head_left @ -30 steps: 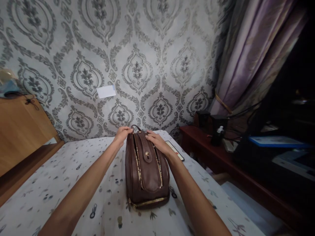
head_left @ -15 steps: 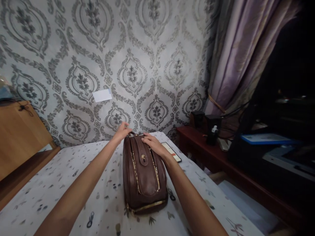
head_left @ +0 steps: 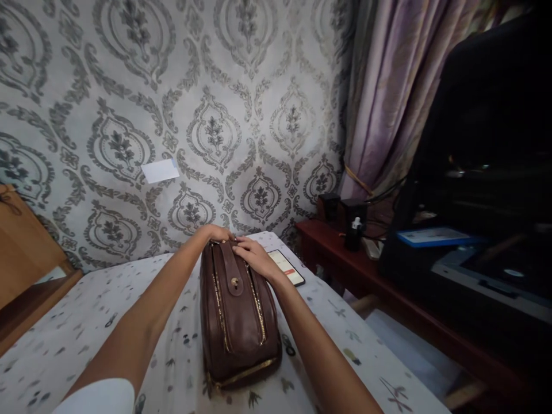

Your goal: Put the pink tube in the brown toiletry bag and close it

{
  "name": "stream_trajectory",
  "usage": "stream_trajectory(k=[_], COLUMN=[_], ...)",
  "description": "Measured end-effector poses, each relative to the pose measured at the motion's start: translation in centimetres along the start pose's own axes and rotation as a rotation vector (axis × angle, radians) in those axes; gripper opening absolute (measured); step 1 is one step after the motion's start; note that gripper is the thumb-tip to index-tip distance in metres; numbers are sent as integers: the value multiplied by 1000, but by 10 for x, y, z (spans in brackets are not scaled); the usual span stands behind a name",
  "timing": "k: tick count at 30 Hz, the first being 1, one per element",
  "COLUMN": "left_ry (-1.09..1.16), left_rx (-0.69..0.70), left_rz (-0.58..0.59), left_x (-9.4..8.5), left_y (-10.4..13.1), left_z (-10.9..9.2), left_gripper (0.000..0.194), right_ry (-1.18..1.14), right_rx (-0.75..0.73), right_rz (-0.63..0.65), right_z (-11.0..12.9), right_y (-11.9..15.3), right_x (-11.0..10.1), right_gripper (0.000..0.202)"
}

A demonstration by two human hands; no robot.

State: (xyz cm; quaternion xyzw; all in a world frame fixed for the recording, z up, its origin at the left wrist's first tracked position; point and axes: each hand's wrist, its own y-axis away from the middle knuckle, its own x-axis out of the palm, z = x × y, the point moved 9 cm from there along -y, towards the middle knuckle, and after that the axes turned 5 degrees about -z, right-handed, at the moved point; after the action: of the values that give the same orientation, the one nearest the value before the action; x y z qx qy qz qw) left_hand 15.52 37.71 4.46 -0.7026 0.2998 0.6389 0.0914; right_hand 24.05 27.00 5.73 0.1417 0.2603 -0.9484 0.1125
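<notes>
A dark brown leather bag [head_left: 241, 322] with gold zippers and a strap with a round gold stud lies on a white patterned cloth [head_left: 172, 345]. At the bag's far left corner is my left hand [head_left: 219, 233], its fingers bent down over the far edge, where the tips are hidden. My right hand [head_left: 255, 256] rests on the far right part of the bag's top, fingers stretched out toward the strap. Just right of the bag, partly behind my right wrist, lies a phone [head_left: 287, 269] with a lit screen.
A dark red wooden table [head_left: 336, 247] on the right holds black speakers [head_left: 351, 210], a small bottle [head_left: 354, 234] and a blue-edged item [head_left: 435, 236]. Wooden furniture [head_left: 30, 247] stands at the left. The patterned wall [head_left: 215, 75] rises behind the cloth.
My left hand has come down and right onto the bag's far edge, its fingers now bent. My right hand stays on the bag's top. The whole view has shifted slightly.
</notes>
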Motion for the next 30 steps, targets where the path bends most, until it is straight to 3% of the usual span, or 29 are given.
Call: stream_trajectory(k=[11, 18, 30], left_ry=[95, 116, 62], left_rx=[-82, -62, 17], left_rz=[-56, -123, -164], left_x=[-3, -10, -31], left_y=[-5, 2, 17], left_z=[16, 6, -13], left_gripper=[30, 10, 8], right_ry=[27, 37, 36], right_rx=[24, -7, -9], right_rz=[-59, -66, -56], right_z=[-5, 2, 7], right_y=[0, 2, 3], right_x=[-3, -5, -5], right_gripper=[26, 25, 26])
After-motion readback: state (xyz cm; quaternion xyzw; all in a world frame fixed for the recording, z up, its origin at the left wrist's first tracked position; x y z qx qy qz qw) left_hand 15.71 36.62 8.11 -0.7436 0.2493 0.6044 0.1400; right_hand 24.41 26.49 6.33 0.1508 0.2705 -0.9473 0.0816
